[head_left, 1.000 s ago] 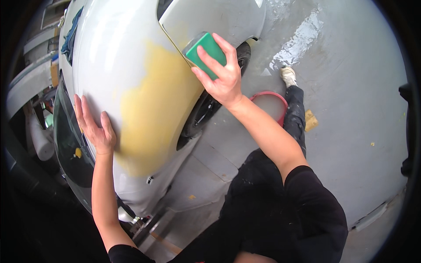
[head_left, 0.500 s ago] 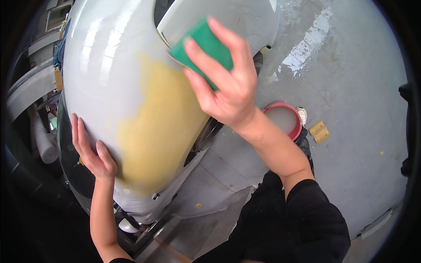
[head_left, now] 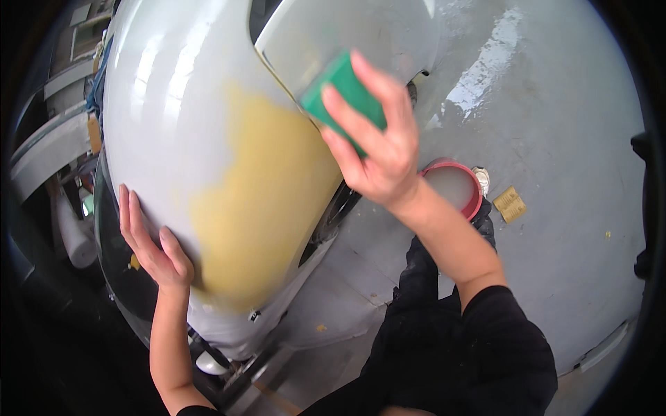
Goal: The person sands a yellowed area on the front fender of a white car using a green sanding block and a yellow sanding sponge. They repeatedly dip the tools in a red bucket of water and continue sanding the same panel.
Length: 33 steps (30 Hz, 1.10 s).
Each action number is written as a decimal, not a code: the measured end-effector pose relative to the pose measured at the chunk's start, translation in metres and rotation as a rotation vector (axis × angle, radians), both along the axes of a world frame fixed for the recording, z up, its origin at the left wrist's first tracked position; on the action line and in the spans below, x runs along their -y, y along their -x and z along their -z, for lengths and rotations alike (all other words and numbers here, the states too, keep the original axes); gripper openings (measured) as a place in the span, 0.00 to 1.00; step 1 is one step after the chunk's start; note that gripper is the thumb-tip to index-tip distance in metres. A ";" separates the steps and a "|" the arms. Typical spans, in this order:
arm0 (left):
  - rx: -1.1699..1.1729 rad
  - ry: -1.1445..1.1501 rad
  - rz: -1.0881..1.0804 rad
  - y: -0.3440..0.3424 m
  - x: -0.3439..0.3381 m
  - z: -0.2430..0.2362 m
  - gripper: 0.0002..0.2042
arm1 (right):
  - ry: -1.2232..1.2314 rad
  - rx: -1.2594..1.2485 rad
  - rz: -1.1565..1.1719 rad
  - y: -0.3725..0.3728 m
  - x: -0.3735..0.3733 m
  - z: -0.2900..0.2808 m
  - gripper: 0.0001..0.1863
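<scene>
A green sanding block [head_left: 357, 97] is gripped in my right hand [head_left: 383, 158], fingers spread over its top. It is over the seam between the car's rounded white body panel [head_left: 163, 149] and the adjoining white panel [head_left: 305, 31]. Whether its underside touches the surface is hard to tell, as hand and block are slightly blurred. A large patch of dull yellow filler [head_left: 270, 197] covers the body panel's near right part. My left hand [head_left: 158, 255] lies flat against the panel's left side, left of the patch, holding nothing.
On the grey floor to the right stands a red bucket [head_left: 474, 202] of cloudy liquid, beside my shoe [head_left: 481, 180]. A tan sheet [head_left: 510, 204] lies near it. At far left are a pale roll [head_left: 75, 236] and shelving [head_left: 55, 149]. Wet streaks [head_left: 485, 66] shine on the floor.
My right hand has moved right and a little nearer with the sanding block. My left hand stays on the panel, and the whole view has shifted slightly.
</scene>
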<state>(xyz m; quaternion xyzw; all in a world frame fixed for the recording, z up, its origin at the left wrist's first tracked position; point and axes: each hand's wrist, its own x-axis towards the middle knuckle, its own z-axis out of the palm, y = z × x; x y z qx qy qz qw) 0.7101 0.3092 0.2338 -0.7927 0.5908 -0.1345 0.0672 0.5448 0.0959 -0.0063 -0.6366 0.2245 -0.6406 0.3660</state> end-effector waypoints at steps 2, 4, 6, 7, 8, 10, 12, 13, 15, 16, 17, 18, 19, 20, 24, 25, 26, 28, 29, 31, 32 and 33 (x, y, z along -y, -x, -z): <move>0.022 -0.009 -0.015 0.000 -0.001 0.001 0.29 | -0.027 -0.019 -0.012 0.002 -0.002 0.000 0.25; 0.013 -0.010 -0.013 0.000 -0.002 0.000 0.30 | 0.020 -0.035 0.018 -0.007 0.020 -0.016 0.25; 0.017 0.001 -0.008 0.000 -0.003 0.002 0.30 | 0.023 -0.016 -0.021 -0.018 0.038 -0.030 0.22; 0.016 -0.008 -0.008 0.001 -0.003 0.000 0.30 | 0.064 0.024 -0.002 -0.014 0.030 -0.024 0.22; 0.010 -0.007 -0.006 0.000 -0.003 0.000 0.30 | 0.082 0.032 0.013 -0.011 0.026 -0.015 0.23; 0.011 -0.008 0.020 -0.002 -0.002 0.001 0.30 | 0.002 0.071 -0.019 0.010 -0.016 0.014 0.24; 0.037 -0.015 0.012 -0.003 -0.003 0.001 0.30 | -0.090 0.125 -0.043 0.012 -0.036 0.030 0.24; 0.034 -0.013 0.027 -0.004 -0.003 0.001 0.30 | -0.053 0.088 -0.011 0.005 -0.026 0.029 0.24; 0.037 -0.019 0.045 -0.004 -0.003 0.001 0.30 | 0.031 0.091 0.047 -0.009 0.003 0.016 0.23; 0.047 -0.023 0.030 -0.004 -0.003 0.001 0.30 | 0.100 0.109 0.047 -0.021 0.020 0.010 0.23; 0.041 -0.018 0.028 -0.004 -0.004 0.002 0.29 | 0.122 0.149 0.049 -0.023 0.020 0.009 0.24; 0.040 -0.026 0.035 -0.001 -0.005 0.001 0.29 | 0.104 0.156 0.038 -0.029 0.021 0.009 0.25; 0.040 -0.033 0.033 -0.003 -0.004 0.002 0.29 | 0.112 0.162 0.070 -0.022 0.009 0.023 0.23; 0.041 -0.019 0.033 -0.004 -0.003 0.003 0.29 | 0.055 0.108 0.055 -0.008 -0.014 0.034 0.24; 0.036 -0.014 0.051 -0.004 -0.002 0.003 0.29 | -0.138 0.138 0.041 0.006 -0.068 0.061 0.25; 0.037 -0.020 0.048 -0.004 -0.002 0.003 0.29 | -0.125 0.106 0.064 0.000 -0.058 0.059 0.26; 0.037 -0.022 0.046 -0.004 -0.003 0.003 0.29 | -0.111 0.072 0.086 -0.004 -0.053 0.058 0.26; 0.032 -0.020 0.050 -0.004 -0.003 0.003 0.30 | -0.053 -0.027 0.068 -0.017 -0.030 0.049 0.26; 0.027 -0.023 0.035 -0.004 -0.003 0.002 0.30 | -0.021 0.014 0.076 -0.018 -0.026 0.041 0.27; 0.036 -0.037 0.036 -0.004 -0.003 0.001 0.30 | -0.019 0.018 0.046 -0.017 -0.025 0.033 0.27; 0.036 -0.026 0.032 -0.005 -0.002 0.001 0.30 | 0.013 0.057 0.073 -0.012 -0.026 0.029 0.27; 0.033 -0.027 0.045 -0.005 -0.003 0.001 0.30 | 0.025 0.097 0.094 -0.008 -0.029 0.021 0.27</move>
